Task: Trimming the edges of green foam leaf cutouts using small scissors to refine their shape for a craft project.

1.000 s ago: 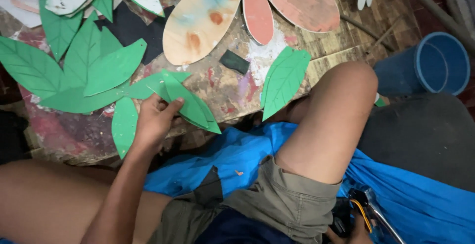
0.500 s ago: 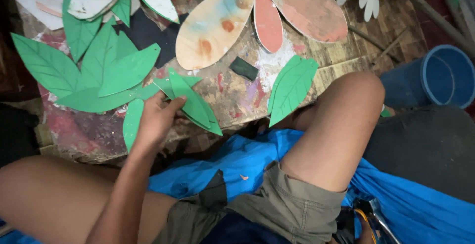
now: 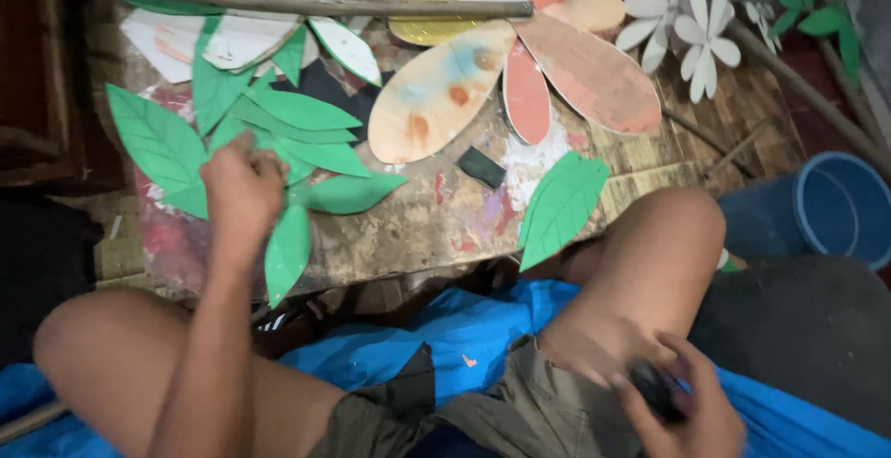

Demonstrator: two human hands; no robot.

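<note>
Green leaves [image 3: 306,142], blue bucket [image 3: 840,207] (paint-stained board [image 3: 436,221]).

Left hand [image 3: 243,189] rests on green paper leaves [image 3: 306,142]; right hand [image 3: 682,407] grips something dark, perhaps a tool.

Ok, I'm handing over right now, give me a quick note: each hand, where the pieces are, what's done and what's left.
Left hand: closed on the cluster of green paper leaves on the paint-stained board.
Right hand: by the right thigh, gripping a small dark object, too blurred to identify.
Single green leaf: lies apart at the board's near edge.
Done: several leaves grouped in a fan.
Left: that single leaf is not yet joined.
</note>
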